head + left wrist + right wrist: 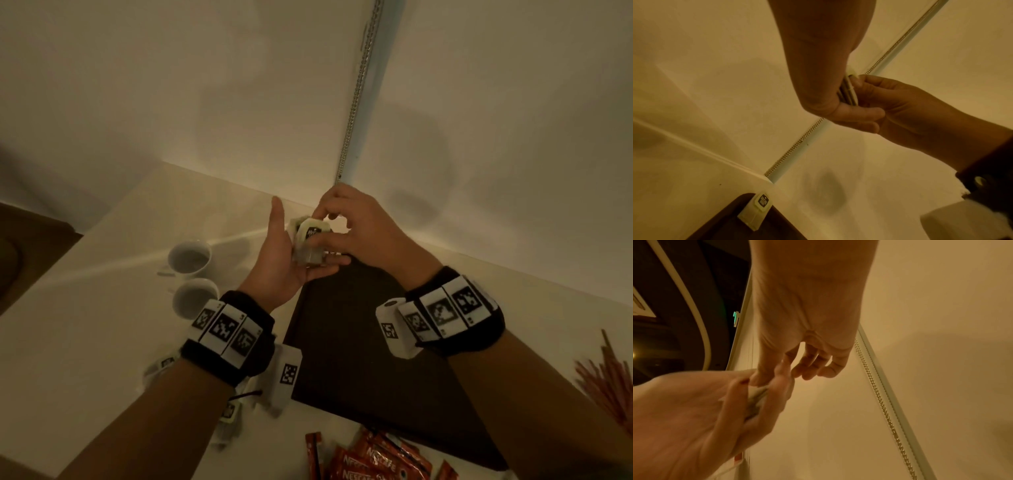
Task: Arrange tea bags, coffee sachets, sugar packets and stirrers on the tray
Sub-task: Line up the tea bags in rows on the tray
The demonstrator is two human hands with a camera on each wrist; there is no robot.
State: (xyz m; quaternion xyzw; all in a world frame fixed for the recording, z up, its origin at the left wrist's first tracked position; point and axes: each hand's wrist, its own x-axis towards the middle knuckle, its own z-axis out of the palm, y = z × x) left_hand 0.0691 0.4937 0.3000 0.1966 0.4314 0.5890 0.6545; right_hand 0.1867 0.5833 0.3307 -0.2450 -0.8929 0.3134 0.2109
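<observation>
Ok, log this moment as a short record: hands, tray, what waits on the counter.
left hand: cradles a stack of tea bags
right hand: pinches the top bag of the stack
tray: dark, one tea bag at its far corner
counter: coffee sachets, stirrers, two cups

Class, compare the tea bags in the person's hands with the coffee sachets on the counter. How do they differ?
1. The tea bags are pale; the coffee sachets are red with Nescafe print.
2. The tea bags are stacked in the left hand, pinched by the right hand; the coffee sachets lie loose on the counter.
3. The tea bags look squarish, the coffee sachets long and narrow.

Neither group is on the tray.
</observation>
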